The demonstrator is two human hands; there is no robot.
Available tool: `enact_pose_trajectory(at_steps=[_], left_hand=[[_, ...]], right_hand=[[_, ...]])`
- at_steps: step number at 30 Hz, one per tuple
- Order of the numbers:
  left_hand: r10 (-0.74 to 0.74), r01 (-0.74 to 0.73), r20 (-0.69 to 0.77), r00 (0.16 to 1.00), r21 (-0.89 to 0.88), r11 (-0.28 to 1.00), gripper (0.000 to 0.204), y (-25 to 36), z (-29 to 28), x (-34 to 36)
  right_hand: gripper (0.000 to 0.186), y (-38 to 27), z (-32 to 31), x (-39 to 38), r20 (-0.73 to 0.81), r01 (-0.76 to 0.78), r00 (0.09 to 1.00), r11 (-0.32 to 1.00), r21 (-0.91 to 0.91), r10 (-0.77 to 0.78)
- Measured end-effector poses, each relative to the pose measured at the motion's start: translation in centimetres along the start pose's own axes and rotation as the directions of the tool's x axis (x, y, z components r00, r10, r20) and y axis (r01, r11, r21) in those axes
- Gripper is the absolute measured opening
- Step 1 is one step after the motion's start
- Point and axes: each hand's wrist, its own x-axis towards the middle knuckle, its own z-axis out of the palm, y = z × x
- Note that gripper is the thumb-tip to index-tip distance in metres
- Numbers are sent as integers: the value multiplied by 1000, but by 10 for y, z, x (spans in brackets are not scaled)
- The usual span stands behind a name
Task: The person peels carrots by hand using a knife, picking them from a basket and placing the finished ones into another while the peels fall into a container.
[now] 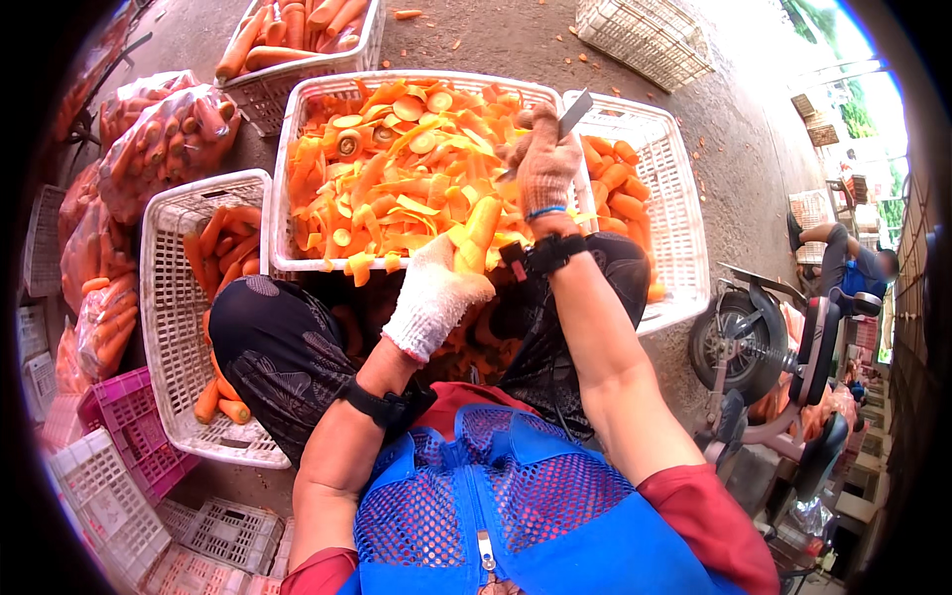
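My left hand [433, 297], in a whitish knit glove, is closed around the lower end of a peeled carrot [479, 234], which points up and away from me. In a brownish work glove, my right hand [543, 164] grips a knife [575, 112]; its flat grey blade sticks out past the fist, and the handle is hidden. Both hands are over the near right part of a white crate [283, 213] heaped with orange peelings [372, 183] and cut carrot ends [409, 107]. The knife is a little beyond the carrot, apart from it.
On the left, a white crate [159, 327] holds carrots; another [694, 213] with carrots stands right. Bagged carrots [169, 139] pile up at far left, above a purple crate [134, 426]. A motorbike [744, 342] stands at right; a person [858, 263] is beyond it.
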Motion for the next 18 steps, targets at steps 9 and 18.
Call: enact_pose_trajectory(at_steps=[9,18], left_hand=[[172,-175,-79,982,-35,984,52,0,6,5],[-82,88,39,996,-192,977,43,8,1,6]], right_hand=[[45,-6,-4,-58,163,-452,891,797,400,424],[54,-29,-4,-80,127,-189,980,929,318,155]])
